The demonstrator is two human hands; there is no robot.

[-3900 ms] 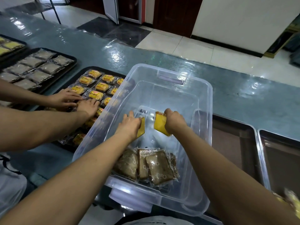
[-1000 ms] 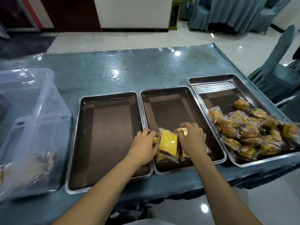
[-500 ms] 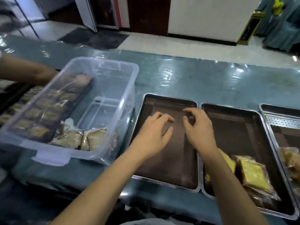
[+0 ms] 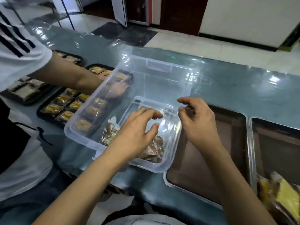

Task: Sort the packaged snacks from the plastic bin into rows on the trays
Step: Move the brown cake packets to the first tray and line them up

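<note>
Both hands hang over the clear bin (image 4: 159, 66) and hold nothing. The left hand (image 4: 138, 132) has its fingers spread and loosely bent. The right hand (image 4: 198, 125) is slack, with thumb and forefinger near each other but nothing between them.

The brown packets (image 4: 155, 147) lie on the bin floor at the near end, right under the left palm and down and inward from the right hand. The far half of the bin, beyond both sets of fingertips, looks bare.

The step in hand appears to be a fresh pick. To do it well, drop the left hand straight down onto the packet below it, and bring the right hand in over the rim to the one beside it. Take each by the flat body, not the crimped edge, because the slick film is likely to slip. One packet per hand keeps them easy to set down square.

The bare metal tray (image 4: 199, 172) sits just outside the right wrist, so the carry is short. Lift clear of the bin wall before swinging over. Further out past the right forearm, yellow packets (image 4: 287, 198) lie in the next tray (image 4: 276, 143), so the brown ones probably want a row of their own.

Another person's arm (image 4: 69, 77) works beyond the left hand, on the far side of the bin wall. Keep the left elbow in.
</note>
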